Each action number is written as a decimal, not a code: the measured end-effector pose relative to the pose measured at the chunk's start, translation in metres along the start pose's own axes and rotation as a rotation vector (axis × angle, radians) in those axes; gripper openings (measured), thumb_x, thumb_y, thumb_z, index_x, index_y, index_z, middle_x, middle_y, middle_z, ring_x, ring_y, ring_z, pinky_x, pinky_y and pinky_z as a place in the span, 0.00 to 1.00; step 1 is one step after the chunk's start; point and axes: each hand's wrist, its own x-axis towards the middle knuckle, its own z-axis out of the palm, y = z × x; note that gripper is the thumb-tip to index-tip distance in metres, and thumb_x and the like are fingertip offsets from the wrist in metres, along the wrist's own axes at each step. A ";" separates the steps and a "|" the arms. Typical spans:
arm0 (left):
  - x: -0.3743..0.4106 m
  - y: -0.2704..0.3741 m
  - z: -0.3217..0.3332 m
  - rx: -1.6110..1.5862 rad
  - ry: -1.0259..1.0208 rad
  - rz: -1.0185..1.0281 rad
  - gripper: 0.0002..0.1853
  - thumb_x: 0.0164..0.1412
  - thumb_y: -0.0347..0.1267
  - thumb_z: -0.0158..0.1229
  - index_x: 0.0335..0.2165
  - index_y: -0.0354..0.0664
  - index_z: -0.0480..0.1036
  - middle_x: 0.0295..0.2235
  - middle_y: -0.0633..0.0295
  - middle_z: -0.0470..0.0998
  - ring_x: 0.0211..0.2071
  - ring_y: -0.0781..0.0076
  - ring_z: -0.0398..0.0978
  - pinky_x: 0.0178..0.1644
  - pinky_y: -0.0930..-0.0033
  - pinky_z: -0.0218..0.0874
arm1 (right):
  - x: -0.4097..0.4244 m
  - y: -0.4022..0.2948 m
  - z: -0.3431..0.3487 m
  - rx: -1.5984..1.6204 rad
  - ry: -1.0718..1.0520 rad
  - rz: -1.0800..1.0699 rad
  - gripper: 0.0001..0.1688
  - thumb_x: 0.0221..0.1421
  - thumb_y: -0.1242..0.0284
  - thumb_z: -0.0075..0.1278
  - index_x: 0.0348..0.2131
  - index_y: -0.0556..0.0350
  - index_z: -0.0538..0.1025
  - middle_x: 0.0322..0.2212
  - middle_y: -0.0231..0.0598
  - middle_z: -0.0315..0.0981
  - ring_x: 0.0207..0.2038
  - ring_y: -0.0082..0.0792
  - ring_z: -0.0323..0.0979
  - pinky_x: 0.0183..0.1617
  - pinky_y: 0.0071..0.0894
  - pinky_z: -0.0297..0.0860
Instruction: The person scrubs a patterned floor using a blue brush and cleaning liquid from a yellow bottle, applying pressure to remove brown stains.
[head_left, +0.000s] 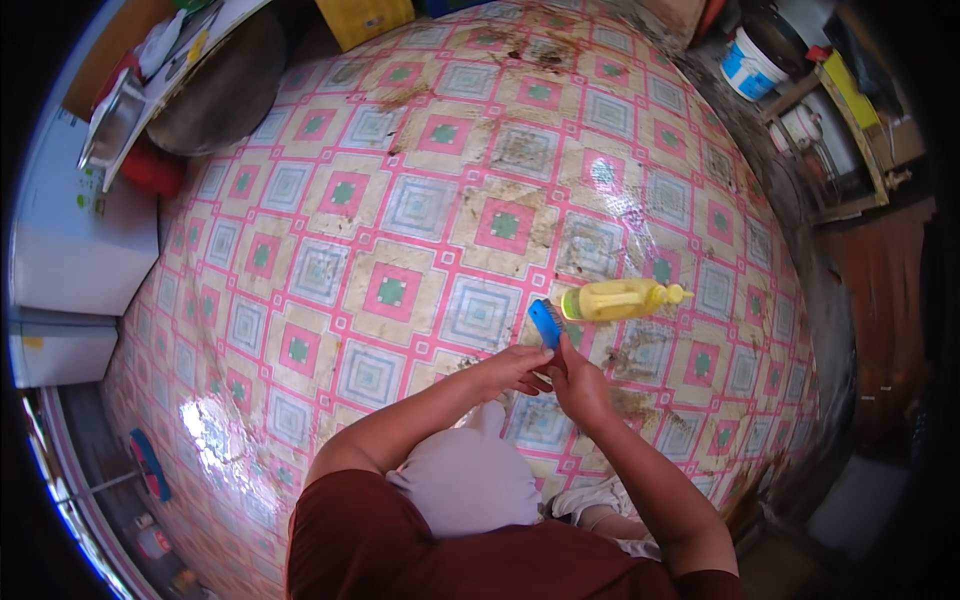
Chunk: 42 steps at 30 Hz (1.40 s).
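Note:
Both of my hands meet at a blue scrub brush (545, 324) with its bristles facing right. My right hand (583, 384) grips the lower end of the brush. My left hand (519, 369) touches that same end, its thumb against the blue body and its other fingers curled below. Just beyond the brush, a yellow plastic bottle (616, 300) with a handle and a nozzle cap lies on its side, the nozzle pointing right. Under them is a patterned vinyl floor (420, 206) with brown dirt stains.
A white refrigerator (82, 247) stands at the left, near a table holding a metal tray (112, 124). A round dark board (225, 90) leans there. At the upper right are a white-and-blue bucket (752, 67) and a wooden frame (847, 142). A blue-and-pink mop head (150, 465) lies lower left.

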 end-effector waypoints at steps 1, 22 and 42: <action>0.004 -0.003 -0.002 -0.045 0.034 0.023 0.25 0.58 0.48 0.39 0.42 0.38 0.65 0.38 0.57 0.71 0.36 0.68 0.72 0.42 0.66 0.62 | 0.006 -0.008 0.001 -0.051 -0.039 -0.029 0.31 0.47 0.73 0.44 0.51 0.61 0.57 0.29 0.54 0.71 0.32 0.51 0.70 0.33 0.41 0.66; 0.018 -0.065 -0.229 0.303 1.233 0.135 0.20 0.57 0.45 0.39 0.27 0.39 0.67 0.17 0.52 0.71 0.13 0.60 0.69 0.15 0.61 0.59 | 0.069 0.021 -0.091 -0.775 0.181 -0.173 0.19 0.33 0.72 0.55 0.32 0.51 0.71 0.33 0.36 0.67 0.40 0.40 0.62 0.43 0.44 0.57; 0.027 0.004 -0.295 0.236 1.407 0.066 0.23 0.60 0.42 0.34 0.28 0.36 0.70 0.21 0.46 0.73 0.20 0.51 0.72 0.23 0.54 0.64 | 0.040 0.113 -0.129 -0.722 0.408 0.182 0.13 0.38 0.73 0.51 0.28 0.56 0.67 0.24 0.43 0.68 0.32 0.47 0.64 0.34 0.44 0.63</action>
